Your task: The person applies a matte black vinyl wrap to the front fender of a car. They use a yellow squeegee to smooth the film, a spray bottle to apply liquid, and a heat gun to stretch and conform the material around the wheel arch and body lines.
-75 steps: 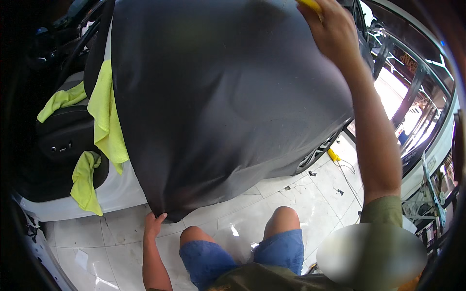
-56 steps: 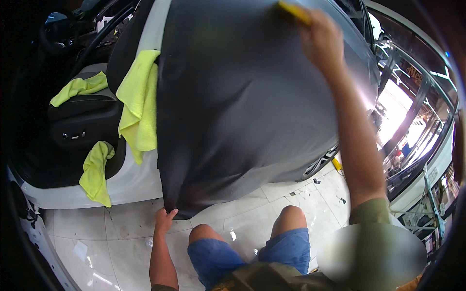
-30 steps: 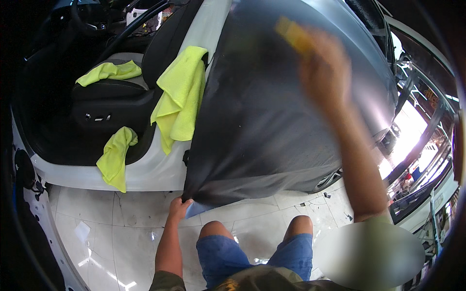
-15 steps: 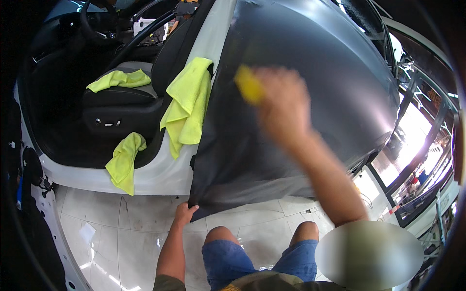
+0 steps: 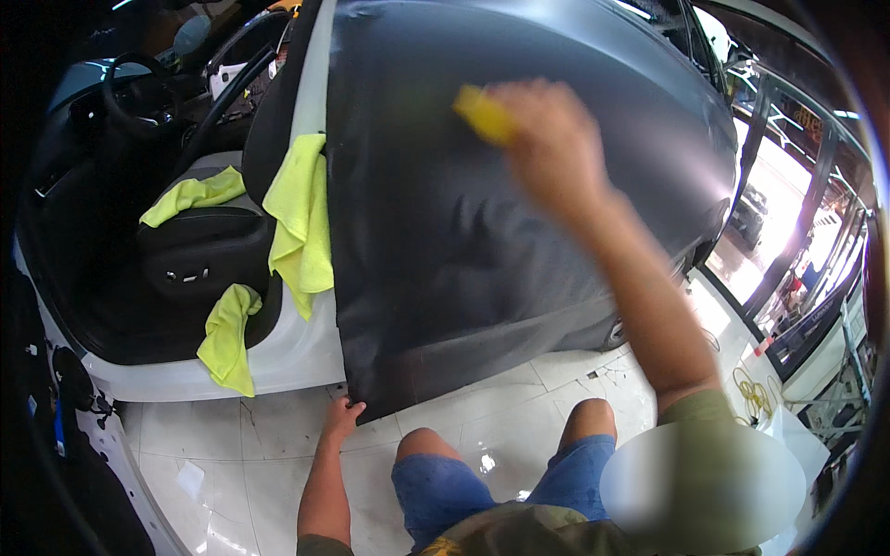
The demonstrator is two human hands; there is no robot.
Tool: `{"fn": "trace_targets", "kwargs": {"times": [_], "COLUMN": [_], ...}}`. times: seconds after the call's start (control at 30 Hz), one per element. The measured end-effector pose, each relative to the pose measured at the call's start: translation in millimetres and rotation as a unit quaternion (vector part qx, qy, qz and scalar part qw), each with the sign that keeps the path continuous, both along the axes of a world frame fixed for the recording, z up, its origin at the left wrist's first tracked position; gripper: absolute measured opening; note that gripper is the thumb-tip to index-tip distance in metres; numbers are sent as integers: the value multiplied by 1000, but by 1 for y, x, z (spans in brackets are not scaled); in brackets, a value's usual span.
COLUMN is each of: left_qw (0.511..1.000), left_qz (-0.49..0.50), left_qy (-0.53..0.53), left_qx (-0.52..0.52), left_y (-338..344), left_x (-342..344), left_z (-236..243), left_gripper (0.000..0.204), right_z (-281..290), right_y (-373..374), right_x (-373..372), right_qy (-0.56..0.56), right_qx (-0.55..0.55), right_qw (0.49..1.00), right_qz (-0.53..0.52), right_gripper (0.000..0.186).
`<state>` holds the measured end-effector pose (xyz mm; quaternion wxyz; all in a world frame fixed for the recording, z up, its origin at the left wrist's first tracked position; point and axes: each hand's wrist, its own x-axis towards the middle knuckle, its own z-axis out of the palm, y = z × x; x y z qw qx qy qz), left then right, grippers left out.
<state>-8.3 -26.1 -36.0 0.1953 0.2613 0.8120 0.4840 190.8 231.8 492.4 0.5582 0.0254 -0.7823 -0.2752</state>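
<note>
A sheet of matte black vinyl film [image 5: 408,278] covers the side panel of a white car [image 5: 185,382] and hangs past its lower edge. My left hand [image 5: 343,417] is closed on the film's lower left corner, pinching it between thumb and fingers. High on the panel, my right hand [image 5: 556,139], slightly blurred, grips a yellow squeegee [image 5: 484,115] against the film. Small wrinkles show in the film below that hand. Left of the film, a lime-green microfibre towel [image 5: 301,222] hangs on the door pillar.
Another green towel [image 5: 195,196] lies on the black and grey car seat [image 5: 199,250], and a third towel [image 5: 227,338] drapes over the door sill. An opened door [image 5: 102,463] stands at the lower left. A yellow hose [image 5: 753,394] lies coiled on the tiled floor [image 5: 278,473].
The right hand with the squeegee has moved up and further right across the film. Wrinkles now show below it. My left hand still grips the corner; the view has swung right.
</note>
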Motion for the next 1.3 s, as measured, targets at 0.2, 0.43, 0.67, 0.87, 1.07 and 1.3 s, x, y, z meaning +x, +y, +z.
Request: {"fn": "trace_targets", "kwargs": {"times": [0.2,0.43,0.67,0.87,1.07,1.3], "left_qw": [998,995,991,998,987,892], "left_qz": [-26,-68,-45,-24,27,225], "left_qy": [-40,-45,-67,-51,-98,359], "left_qx": [47,50,109,25,122,157], "left_y": [-1,7,7,4,-9,19], "left_x": [-4,11,36,34,34,63], "left_z": [30,28,37,39,49,121], "left_gripper": [38,36,32,30,32,27], "right_z": [13,-229,7,-235,-48,-146], "right_y": [38,11,90,74,91,138], "right_x": [-16,14,27,34,58,61], "right_qy": [84,-207,65,-122,-19,-26], "right_qx": [16,-78,58,-22,18,28], "right_qw": [996,975,996,992,1000,999], "right_qz": [-1,29,-5,-7,0,-4], "right_gripper": [38,46,44,50,38,50]}}
